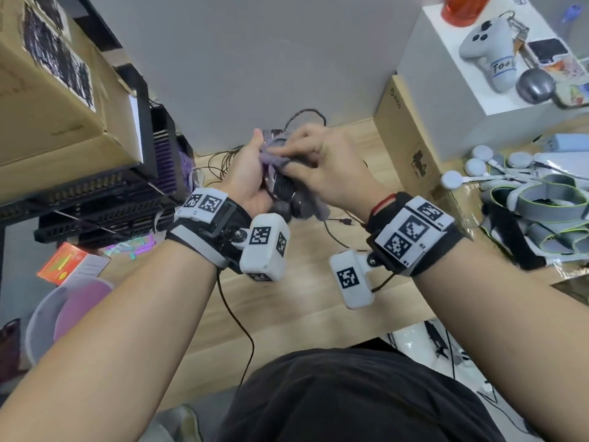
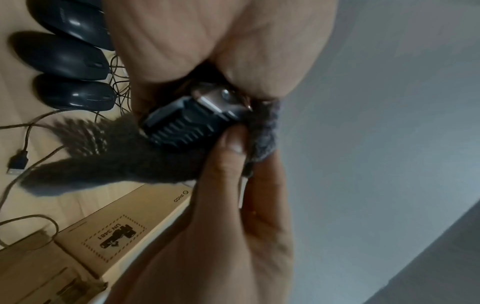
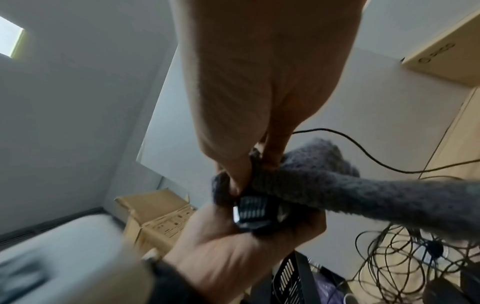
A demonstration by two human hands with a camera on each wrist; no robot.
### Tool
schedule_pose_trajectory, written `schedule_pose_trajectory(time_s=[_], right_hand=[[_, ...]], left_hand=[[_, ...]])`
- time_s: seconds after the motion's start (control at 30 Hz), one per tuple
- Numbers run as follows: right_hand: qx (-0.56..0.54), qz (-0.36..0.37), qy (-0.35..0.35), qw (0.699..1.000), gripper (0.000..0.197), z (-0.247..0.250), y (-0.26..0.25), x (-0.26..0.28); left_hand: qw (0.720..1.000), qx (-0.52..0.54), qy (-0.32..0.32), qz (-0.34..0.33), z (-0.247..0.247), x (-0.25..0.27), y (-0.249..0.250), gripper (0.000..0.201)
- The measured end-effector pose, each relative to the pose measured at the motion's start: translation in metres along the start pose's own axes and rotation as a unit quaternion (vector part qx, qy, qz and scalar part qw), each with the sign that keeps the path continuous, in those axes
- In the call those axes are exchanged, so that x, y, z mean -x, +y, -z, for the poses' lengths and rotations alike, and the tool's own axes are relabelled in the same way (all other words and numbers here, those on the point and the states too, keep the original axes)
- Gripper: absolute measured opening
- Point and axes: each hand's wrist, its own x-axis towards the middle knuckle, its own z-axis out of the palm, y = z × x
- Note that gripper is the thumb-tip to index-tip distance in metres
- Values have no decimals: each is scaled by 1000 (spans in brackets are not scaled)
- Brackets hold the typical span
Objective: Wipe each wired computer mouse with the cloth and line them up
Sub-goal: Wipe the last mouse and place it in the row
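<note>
My left hand [image 1: 251, 177] grips a black wired mouse [image 1: 282, 186] above the wooden desk [image 1: 287, 298]. My right hand [image 1: 309, 154] pinches a grey fluffy cloth [image 1: 274, 157] and presses it against the mouse's front end. The left wrist view shows the mouse's ribbed side [image 2: 182, 123] bare, with the cloth [image 2: 116, 160] trailing below and the right thumb [image 2: 228, 144] on it. Three more black mice [image 2: 62, 57] lie side by side on the desk. In the right wrist view the cloth [image 3: 363, 193] drapes away from the held mouse [image 3: 253, 211].
Tangled mouse cables [image 3: 402, 257] and a USB plug [image 2: 18, 162] lie on the desk. A flat cardboard box [image 1: 404, 148] stands to the right, black perforated trays [image 1: 95, 199] and a large carton [image 1: 47, 106] to the left. Straps and white pucks [image 1: 526, 186] crowd the right side.
</note>
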Motion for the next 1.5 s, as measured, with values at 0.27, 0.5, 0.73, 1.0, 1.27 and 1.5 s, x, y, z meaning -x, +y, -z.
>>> schedule_pose_trajectory(time_s=[0.27, 0.5, 0.73, 1.0, 1.27, 1.5], right_hand=[[-22, -27, -85, 996, 22, 2, 30, 3], [81, 19, -260, 962, 19, 28, 59, -20], [133, -252, -85, 955, 12, 76, 157, -42], [138, -391, -96, 905, 5, 51, 247, -48], [171, -390, -191, 884, 23, -1, 292, -14], [247, -367, -173, 880, 40, -12, 301, -17]], left_hand=[[996, 46, 73, 9, 2, -33, 2, 70], [990, 56, 126, -37, -5, -71, 2, 66], [974, -154, 166, -20, -3, -102, -7, 65], [899, -373, 226, 32, 6, -139, -78, 60], [863, -476, 163, 49, 16, -173, -131, 53], [838, -522, 145, 65, 8, -188, -149, 59]])
